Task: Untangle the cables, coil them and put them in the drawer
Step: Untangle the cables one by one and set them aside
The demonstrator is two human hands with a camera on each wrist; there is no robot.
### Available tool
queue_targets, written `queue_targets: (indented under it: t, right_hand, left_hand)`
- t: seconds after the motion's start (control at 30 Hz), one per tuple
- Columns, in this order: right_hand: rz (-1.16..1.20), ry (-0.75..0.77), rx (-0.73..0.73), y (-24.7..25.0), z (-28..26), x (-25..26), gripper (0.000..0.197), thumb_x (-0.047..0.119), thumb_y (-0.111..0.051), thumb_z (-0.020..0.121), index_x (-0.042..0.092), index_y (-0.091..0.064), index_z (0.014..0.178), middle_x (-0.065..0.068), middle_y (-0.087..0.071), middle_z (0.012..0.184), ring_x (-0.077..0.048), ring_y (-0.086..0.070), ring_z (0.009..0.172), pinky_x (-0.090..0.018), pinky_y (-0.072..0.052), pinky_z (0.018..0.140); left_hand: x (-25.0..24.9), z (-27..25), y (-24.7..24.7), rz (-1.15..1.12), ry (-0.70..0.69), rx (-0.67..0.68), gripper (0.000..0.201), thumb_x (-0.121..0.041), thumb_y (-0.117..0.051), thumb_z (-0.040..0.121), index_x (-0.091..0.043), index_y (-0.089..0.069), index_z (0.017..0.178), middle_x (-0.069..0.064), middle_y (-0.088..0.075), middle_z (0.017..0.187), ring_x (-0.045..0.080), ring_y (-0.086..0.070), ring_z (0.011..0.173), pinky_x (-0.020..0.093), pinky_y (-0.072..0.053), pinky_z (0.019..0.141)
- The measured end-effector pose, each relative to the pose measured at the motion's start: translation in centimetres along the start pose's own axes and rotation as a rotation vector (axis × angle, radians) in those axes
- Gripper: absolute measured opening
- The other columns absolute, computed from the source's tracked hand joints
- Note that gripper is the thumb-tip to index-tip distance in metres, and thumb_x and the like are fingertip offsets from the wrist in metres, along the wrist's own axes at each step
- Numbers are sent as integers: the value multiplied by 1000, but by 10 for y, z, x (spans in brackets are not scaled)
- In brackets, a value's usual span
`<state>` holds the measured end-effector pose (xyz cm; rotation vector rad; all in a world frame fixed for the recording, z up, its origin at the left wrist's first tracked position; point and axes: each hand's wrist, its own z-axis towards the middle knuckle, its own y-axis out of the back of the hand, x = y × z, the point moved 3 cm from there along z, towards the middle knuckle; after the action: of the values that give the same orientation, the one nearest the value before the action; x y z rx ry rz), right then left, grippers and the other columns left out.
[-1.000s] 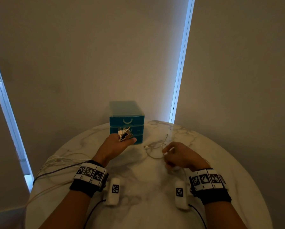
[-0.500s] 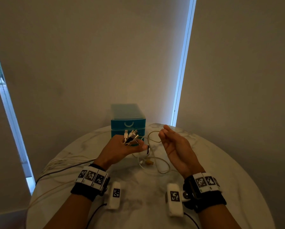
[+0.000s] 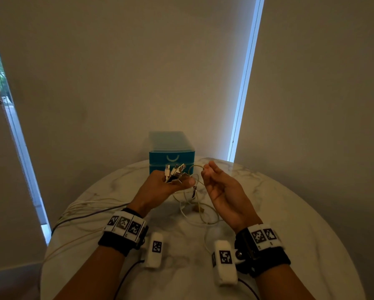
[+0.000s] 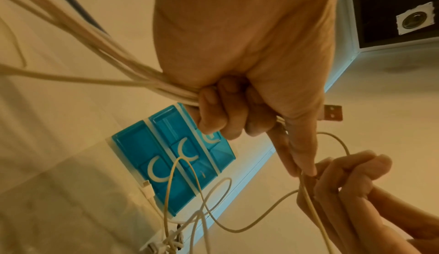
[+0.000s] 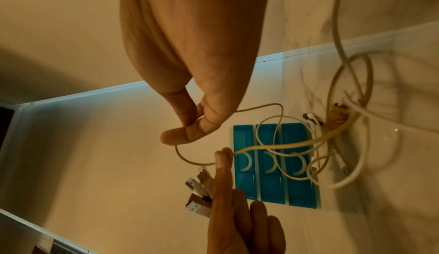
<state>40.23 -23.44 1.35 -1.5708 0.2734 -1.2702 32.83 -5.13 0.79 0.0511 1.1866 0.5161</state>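
Observation:
My left hand [image 3: 166,186] [image 4: 237,111] is raised over the marble table [image 3: 290,213] and grips a bundle of white cables, their USB plugs [image 3: 174,171] [image 5: 198,196] sticking up past the fingers. My right hand [image 3: 216,182] [image 5: 190,126], palm up beside it, pinches a thin white cable loop [image 3: 194,168] [image 5: 261,107] between thumb and fingers. A tangle of white cables [image 3: 196,208] [image 5: 339,122] hangs from both hands onto the table. Behind them stands a teal drawer unit [image 3: 172,155] [image 4: 175,164] [image 5: 273,164] with its three drawers closed.
Long cable strands [image 3: 84,211] trail from my left hand across the table and over its left edge. Wall and blinds stand close behind the drawer unit. The table's curved rim [image 3: 344,245] runs round to the right.
My right hand lifted off the table, turned palm up and raised a cable loop level with the left hand. The left hand rose too, pulling the tangle partly off the table.

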Motion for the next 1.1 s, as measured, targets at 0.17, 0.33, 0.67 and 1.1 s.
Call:
queue_targets:
  t: [0.17,0.33,0.67,1.1]
  right_hand:
    - [-252,18,-47,5,2,4,30,22,-72,100,5,-63,122,-16,-76,112,-26,-76,101,-35,-65,85]
    - [-1147,-193,39,11,-11,-14,54,39,-87,88,11,-61,126,-10,-81,107,-24,-81,93,-37,-67,79]
    - [-463,298,-98,21,2,21,23,16,-66,103,4,-74,121,-10,-81,101,-16,-78,91,-23,-63,80]
    - [137,222,-149,32,7,36,16,11,-56,109,1,-68,109,-12,-76,104,-13,-79,90,-17,-62,71]
  left_hand:
    - [-2,-1,6,-122,28,-181,17,-30,-86,89,-21,-85,103,-6,-83,99,8,-79,96,33,-60,91]
    - [-1,0,15,-264,44,-439,20,-33,-86,88,-15,-86,98,-6,-83,91,-3,-75,81,12,-53,68]
    - [-1,-1,12,-232,86,-346,19,-39,-83,90,-25,-84,104,-22,-81,92,-15,-70,83,20,-52,65]
    - [1,1,0,11,92,-78,28,-52,-84,84,-36,-83,108,-28,-78,103,-13,-70,97,25,-55,93]
